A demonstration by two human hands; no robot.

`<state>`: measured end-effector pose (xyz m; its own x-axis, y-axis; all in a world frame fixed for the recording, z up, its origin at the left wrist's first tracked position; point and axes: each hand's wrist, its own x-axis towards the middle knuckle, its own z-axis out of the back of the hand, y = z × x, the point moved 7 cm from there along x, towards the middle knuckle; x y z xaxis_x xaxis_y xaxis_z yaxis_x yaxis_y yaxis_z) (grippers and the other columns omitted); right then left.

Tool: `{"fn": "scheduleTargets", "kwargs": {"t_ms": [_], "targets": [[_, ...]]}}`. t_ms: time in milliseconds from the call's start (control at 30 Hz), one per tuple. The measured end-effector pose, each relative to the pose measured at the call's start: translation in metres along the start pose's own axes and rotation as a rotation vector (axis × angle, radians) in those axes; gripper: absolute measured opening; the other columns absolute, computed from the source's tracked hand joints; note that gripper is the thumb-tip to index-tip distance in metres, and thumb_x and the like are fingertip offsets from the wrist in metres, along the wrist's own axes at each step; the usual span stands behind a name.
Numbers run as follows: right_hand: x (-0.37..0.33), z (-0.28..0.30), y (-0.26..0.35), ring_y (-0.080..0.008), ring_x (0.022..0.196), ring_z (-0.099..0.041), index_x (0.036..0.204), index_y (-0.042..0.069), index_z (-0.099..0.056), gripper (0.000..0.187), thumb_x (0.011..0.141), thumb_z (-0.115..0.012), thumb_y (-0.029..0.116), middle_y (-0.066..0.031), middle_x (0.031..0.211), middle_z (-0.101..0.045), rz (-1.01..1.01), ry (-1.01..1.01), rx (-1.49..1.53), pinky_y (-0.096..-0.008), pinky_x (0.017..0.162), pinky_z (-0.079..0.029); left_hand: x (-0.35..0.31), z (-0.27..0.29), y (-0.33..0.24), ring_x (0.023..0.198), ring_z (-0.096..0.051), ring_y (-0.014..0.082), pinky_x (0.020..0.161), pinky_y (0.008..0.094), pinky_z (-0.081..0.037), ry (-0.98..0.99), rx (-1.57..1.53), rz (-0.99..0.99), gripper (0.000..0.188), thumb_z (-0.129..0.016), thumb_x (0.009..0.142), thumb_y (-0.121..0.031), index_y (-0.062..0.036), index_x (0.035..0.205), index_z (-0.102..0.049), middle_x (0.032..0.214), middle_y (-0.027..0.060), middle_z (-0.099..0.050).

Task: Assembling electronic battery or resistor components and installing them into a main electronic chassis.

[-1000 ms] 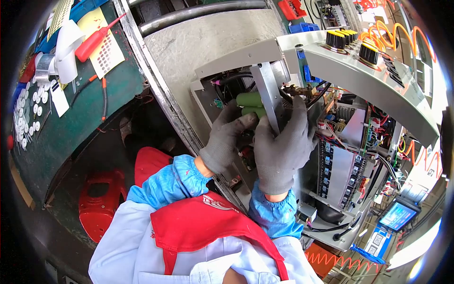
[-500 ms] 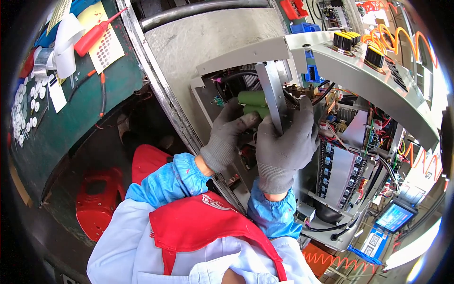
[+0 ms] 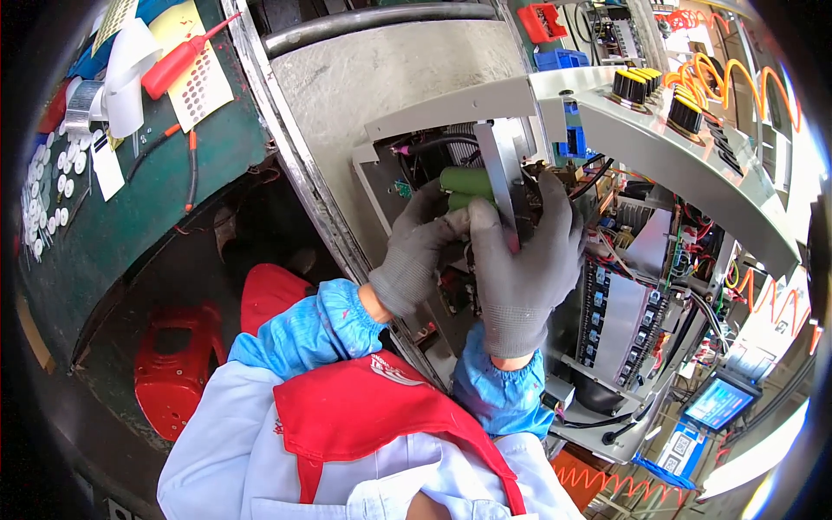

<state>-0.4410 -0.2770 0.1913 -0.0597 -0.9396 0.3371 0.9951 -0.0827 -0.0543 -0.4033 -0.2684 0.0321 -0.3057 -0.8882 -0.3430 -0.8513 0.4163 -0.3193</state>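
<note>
Both hands wear grey gloves and reach into an opened grey metal cabinet (image 3: 485, 95). My left hand (image 3: 412, 256) is closed at the lower end of two green cylinders (image 3: 466, 180), its thumb and finger brought together; whatever they pinch is hidden. Against those fingertips rests the thumb of my right hand (image 3: 529, 277). The right hand's thumb and forefinger are spread on either side of an upright flat metal bar (image 3: 497, 169). The forefinger stretches up along the bar's right side, while its other fingers are mostly hidden. Black cable (image 3: 438, 141) runs behind the cylinders.
Wiring and a row of terminal blocks (image 3: 617, 321) fill the cabinet's right side. Black-and-yellow knobs (image 3: 633, 85) stand on its curved panel. A green bench (image 3: 113, 225) at left bears a red squeeze bottle (image 3: 178, 65) and white discs (image 3: 65, 186). Below it is a red stool (image 3: 178, 364).
My right thumb has moved up and left from the metal bar to meet the left fingertips. The left hand stays by the green cylinders. The view has shifted slightly.
</note>
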Motion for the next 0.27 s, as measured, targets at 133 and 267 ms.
{"fn": "scheduleTargets", "kwargs": {"t_ms": [133, 267], "targets": [[-0.014, 0.024, -0.029, -0.0278, 0.104, -0.060, 0.120, -0.005, -0.056, 0.041, 0.086, -0.065, 0.015, -0.0159, 0.112, -0.062, -0.179, -0.203, 0.681, -0.0381, 0.091, -0.047, 0.001, -0.008, 0.000, 0.096, -0.062, 0.0164, 0.077, 0.0301, -0.054, 0.086, -0.149, 0.076, 0.058, -0.066, 0.088, -0.014, -0.0012, 0.137, -0.039, 0.117, 0.0092, -0.058], [-0.042, 0.048, -0.076, -0.0264, 0.100, -0.061, 0.125, -0.007, -0.054, 0.037, 0.090, -0.057, 0.003, -0.0163, 0.111, -0.064, -0.326, -0.191, 0.765, -0.0391, 0.093, -0.048, 0.002, 0.001, 0.006, 0.090, -0.060, 0.0135, 0.075, 0.0261, -0.051, -0.002, -0.076, 0.077, 0.057, -0.067, 0.086, -0.014, -0.0026, 0.136, -0.042, 0.112, 0.0073, -0.060]]}}
